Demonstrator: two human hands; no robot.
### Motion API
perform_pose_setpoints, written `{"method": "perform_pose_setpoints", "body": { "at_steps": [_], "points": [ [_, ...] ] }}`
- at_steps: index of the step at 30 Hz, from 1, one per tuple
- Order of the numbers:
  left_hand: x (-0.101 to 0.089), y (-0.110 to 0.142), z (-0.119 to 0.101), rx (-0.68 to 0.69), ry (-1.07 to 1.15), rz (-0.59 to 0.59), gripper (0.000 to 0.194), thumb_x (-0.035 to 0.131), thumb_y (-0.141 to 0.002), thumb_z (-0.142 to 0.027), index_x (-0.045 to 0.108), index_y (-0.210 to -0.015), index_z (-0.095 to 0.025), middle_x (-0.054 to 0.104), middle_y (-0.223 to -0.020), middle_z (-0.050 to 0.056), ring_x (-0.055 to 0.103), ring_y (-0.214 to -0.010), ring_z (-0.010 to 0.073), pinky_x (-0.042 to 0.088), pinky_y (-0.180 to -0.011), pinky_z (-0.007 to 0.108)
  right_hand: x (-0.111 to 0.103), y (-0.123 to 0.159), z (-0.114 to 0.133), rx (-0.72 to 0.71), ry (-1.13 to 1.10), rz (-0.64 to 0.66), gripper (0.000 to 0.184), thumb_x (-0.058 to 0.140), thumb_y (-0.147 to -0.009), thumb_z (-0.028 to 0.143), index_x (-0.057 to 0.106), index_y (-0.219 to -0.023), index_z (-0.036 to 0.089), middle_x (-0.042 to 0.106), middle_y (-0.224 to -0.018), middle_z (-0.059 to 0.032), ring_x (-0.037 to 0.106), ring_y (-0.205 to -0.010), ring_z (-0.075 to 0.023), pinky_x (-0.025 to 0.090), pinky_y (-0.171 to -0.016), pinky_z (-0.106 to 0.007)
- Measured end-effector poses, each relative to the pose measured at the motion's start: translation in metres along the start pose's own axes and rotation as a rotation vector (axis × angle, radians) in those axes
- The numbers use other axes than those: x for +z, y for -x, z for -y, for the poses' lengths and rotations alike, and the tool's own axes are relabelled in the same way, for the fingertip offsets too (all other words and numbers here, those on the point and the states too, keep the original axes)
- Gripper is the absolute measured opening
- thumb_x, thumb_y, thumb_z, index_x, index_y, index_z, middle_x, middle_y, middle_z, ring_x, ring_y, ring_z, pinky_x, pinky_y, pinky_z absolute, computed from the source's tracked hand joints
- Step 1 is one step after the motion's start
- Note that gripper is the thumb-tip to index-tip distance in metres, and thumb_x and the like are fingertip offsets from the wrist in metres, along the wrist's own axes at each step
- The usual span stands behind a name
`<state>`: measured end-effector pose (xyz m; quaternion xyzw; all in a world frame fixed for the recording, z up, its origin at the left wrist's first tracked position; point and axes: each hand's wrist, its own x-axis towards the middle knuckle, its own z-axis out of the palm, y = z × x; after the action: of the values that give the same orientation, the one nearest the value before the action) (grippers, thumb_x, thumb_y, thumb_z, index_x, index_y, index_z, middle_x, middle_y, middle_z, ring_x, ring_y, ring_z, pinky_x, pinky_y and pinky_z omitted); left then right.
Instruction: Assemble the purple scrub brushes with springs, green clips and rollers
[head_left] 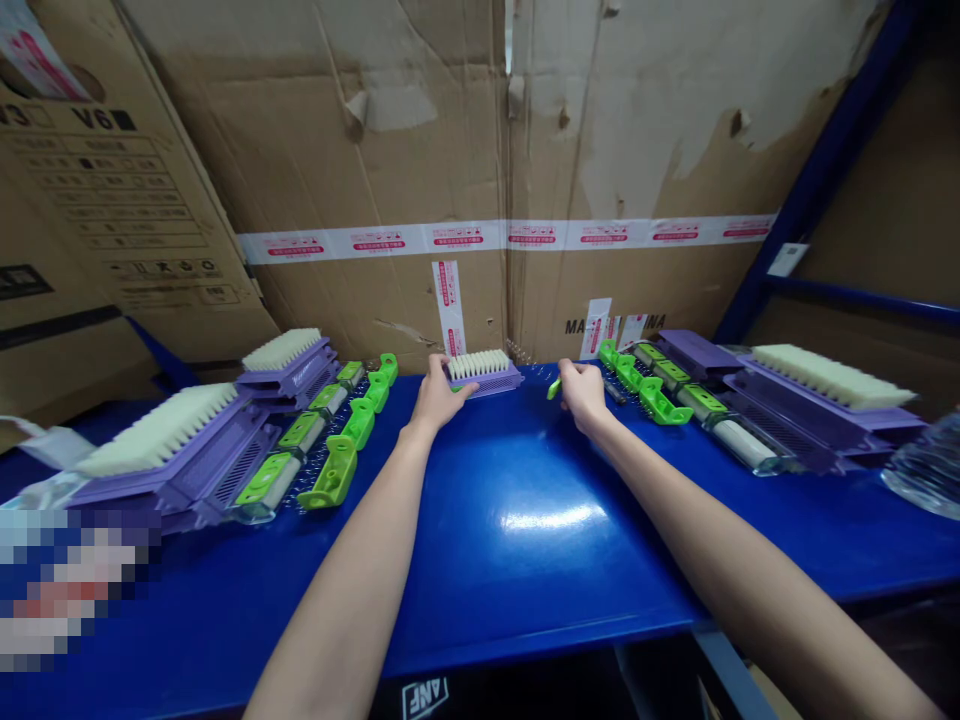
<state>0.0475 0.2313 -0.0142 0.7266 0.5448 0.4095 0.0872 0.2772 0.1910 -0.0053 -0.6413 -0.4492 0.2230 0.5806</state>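
My left hand (437,396) is closed around the left end of a purple plastic piece topped by a cream ridged block (491,376), near the back of the blue table (517,560). A bit of green shows under the thumb. To its right, my right hand (583,392) pinches a small bright green plastic part (553,389). The two hands are apart, and the green part does not touch the purple piece. A bent green plastic strip (651,392) lies just right of my right hand, beside a small dark rod (613,392).
At left stand purple pieces with cream blocks (176,425), a row of green-and-silver units (304,430) and green brackets (360,425). Similar purple pieces (832,380) and units (690,400) lie at right. Behind rises a cardboard wall (375,300); a blue post (817,150) stands right.
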Motion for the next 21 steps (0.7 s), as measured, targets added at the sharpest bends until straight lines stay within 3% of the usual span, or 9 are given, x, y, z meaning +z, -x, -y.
{"method": "perform_pose_setpoints", "body": {
  "at_steps": [6,10,16,21],
  "points": [
    [0.000,0.002,-0.003,0.185,-0.226,-0.031,0.074,0.076,-0.066,-0.038,0.038,-0.127,-0.020,0.050,-0.127,0.015,0.044,-0.122,0.0327,0.036,-0.101,0.047,-0.004,-0.003,0.002,0.057,-0.081,-0.025,0.030,0.050,-0.077,0.036,0.039,-0.053,0.023,0.038,-0.042,0.0027,0.041,-0.037,-0.0123,0.040,-0.037,-0.026],
    [0.003,0.003,-0.008,0.286,-0.318,-0.005,0.068,0.072,-0.071,-0.042,0.042,-0.128,-0.021,0.041,-0.136,0.016,0.034,-0.131,0.0350,0.028,-0.107,0.050,-0.007,-0.006,0.003,0.113,-0.181,-0.007,0.024,0.053,-0.075,0.036,0.043,-0.057,0.023,0.040,-0.046,0.0022,0.044,-0.041,-0.0124,0.045,-0.037,-0.026],
    [0.002,0.000,-0.013,0.278,-0.162,0.024,0.035,0.066,-0.077,-0.035,0.050,-0.103,-0.019,0.054,-0.112,0.010,0.050,-0.110,0.0253,0.043,-0.094,0.040,-0.009,-0.009,0.003,0.187,-0.311,0.139,0.018,0.055,-0.073,0.031,0.045,-0.062,0.021,0.046,-0.050,0.0012,0.049,-0.045,-0.0119,0.049,-0.043,-0.024],
    [-0.001,0.001,-0.016,0.279,-0.107,0.026,0.048,0.076,-0.066,-0.045,0.046,-0.094,-0.020,0.051,-0.099,0.004,0.053,-0.098,0.0211,0.046,-0.087,0.036,-0.015,-0.008,0.005,0.234,-0.390,0.271,0.016,0.059,-0.068,0.024,0.045,-0.062,0.019,0.050,-0.051,0.0007,0.053,-0.046,-0.0119,0.049,-0.046,-0.024]
  ]
}}
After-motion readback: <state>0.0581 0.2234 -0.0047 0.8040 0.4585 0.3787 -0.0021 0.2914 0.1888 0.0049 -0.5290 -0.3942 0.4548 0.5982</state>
